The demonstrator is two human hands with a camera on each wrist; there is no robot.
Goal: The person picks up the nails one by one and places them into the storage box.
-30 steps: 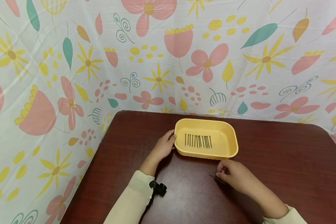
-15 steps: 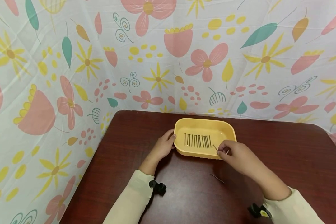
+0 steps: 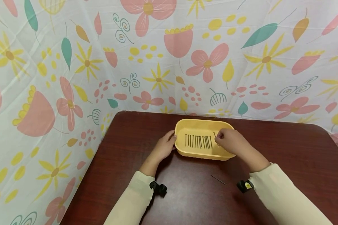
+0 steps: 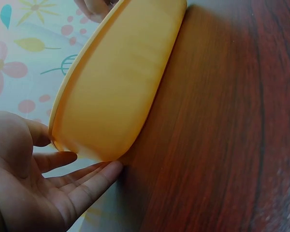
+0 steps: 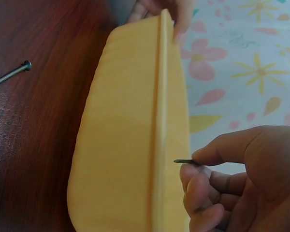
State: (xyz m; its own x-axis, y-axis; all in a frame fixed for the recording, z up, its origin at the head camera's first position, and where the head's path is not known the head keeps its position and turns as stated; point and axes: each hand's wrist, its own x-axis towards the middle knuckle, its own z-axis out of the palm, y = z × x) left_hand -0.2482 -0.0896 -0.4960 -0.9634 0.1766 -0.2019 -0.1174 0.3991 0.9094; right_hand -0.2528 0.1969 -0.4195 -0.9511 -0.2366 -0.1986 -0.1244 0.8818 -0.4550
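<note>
A yellow plastic basin [image 3: 202,155] stands on the table, with several dark nails [image 3: 197,141] lying side by side in a row on its floor. My left hand [image 3: 164,146] holds the basin's left end, thumb at the rim and fingers against the outer wall [image 4: 111,96]. Over the basin's right part, my right hand [image 3: 231,140] pinches one nail [image 5: 184,161] between thumb and fingertips; its pointed end sticks out towards the wall. Another nail [image 3: 218,179] lies on the table in front of the basin, its flat head [image 5: 26,65] showing in the right wrist view.
The dark red wooden table [image 3: 124,131] meets a flower-printed cloth [image 3: 146,78] at the back and left. Black wrist mounts [image 3: 159,188] sit at both cuffs.
My right hand has moved from the table in front up over the basin, carrying a nail to the right end of the row. My left hand stays at the basin's end.
</note>
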